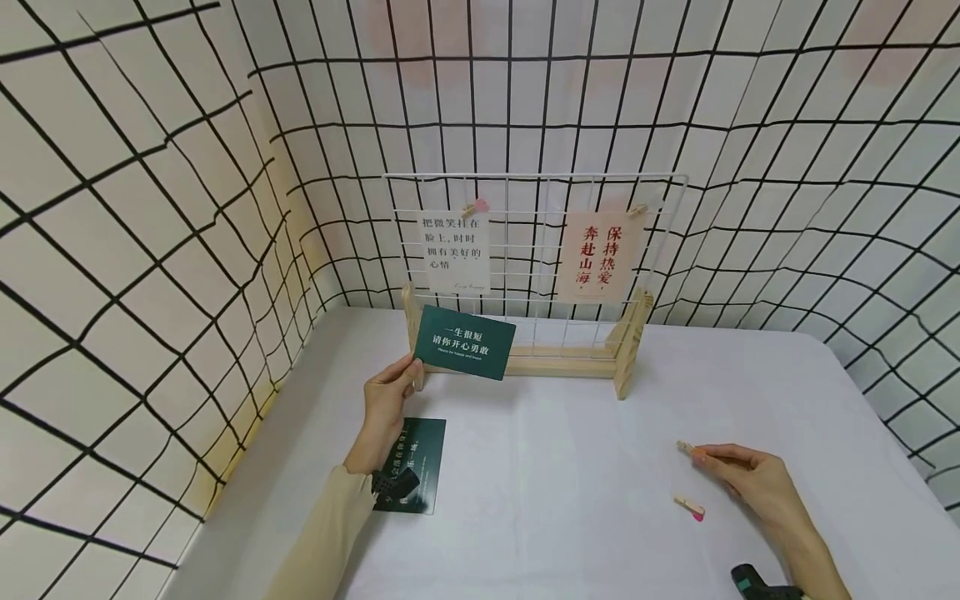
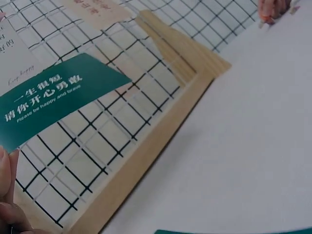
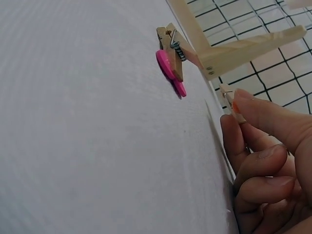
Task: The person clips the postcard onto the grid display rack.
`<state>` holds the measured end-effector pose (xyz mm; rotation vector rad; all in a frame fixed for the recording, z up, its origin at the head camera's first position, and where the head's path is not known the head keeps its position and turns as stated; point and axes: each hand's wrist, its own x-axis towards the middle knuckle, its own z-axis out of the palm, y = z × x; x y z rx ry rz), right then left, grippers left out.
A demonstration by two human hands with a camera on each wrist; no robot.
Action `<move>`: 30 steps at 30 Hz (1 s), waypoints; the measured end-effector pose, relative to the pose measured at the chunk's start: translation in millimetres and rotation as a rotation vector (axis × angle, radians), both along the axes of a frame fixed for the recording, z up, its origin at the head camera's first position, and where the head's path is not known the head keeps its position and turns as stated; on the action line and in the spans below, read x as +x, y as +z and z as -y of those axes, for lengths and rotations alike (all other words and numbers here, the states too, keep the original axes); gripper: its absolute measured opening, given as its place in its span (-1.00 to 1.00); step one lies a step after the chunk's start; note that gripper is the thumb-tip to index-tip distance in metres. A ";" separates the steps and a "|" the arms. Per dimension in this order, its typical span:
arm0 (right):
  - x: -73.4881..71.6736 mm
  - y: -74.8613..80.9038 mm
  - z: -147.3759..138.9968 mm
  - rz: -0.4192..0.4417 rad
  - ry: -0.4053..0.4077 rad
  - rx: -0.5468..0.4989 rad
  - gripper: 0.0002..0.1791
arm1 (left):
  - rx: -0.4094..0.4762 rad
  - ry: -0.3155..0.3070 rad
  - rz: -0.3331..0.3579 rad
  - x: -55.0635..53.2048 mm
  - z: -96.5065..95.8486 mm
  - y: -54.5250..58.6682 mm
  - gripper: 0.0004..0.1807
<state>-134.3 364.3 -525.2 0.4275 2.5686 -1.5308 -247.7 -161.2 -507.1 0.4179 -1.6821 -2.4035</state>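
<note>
My left hand (image 1: 387, 400) pinches a dark green card (image 1: 465, 342) by its lower left corner, holding it up in front of the wire grid rack (image 1: 525, 250). White lettering runs across that card. To the right, my right hand (image 1: 753, 479) pinches a small wooden clothespin (image 1: 685, 447) with a bit of orange on it, seen also in the right wrist view as a clothespin (image 3: 233, 102) between thumb and forefinger. Beside that hand a second clothespin (image 1: 688, 505) with a pink ornament lies on the white table. Another green card (image 1: 423, 467) lies partly under my left wrist.
Two cards hang clipped on the rack: a white card (image 1: 456, 254) at left and a pinkish card (image 1: 597, 257) with red lettering at right. The rack stands on wooden feet (image 1: 632, 346). Black wire mesh panels (image 1: 510, 92) rise behind and beside the white table (image 1: 555, 483).
</note>
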 end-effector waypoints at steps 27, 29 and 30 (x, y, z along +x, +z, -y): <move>-79.6 83.4 132.5 -0.190 0.431 -0.018 -0.64 | 0.138 0.020 0.001 -14.5 -12.3 -1.9 -0.79; -87.7 89.2 144.5 -0.216 0.428 -0.007 -0.64 | 0.137 0.020 0.003 -15.3 -13.1 -2.6 -0.79; -91.6 92.2 150.0 -0.228 0.426 -0.004 -0.64 | 0.134 0.022 0.003 -15.9 -13.4 -3.0 -0.79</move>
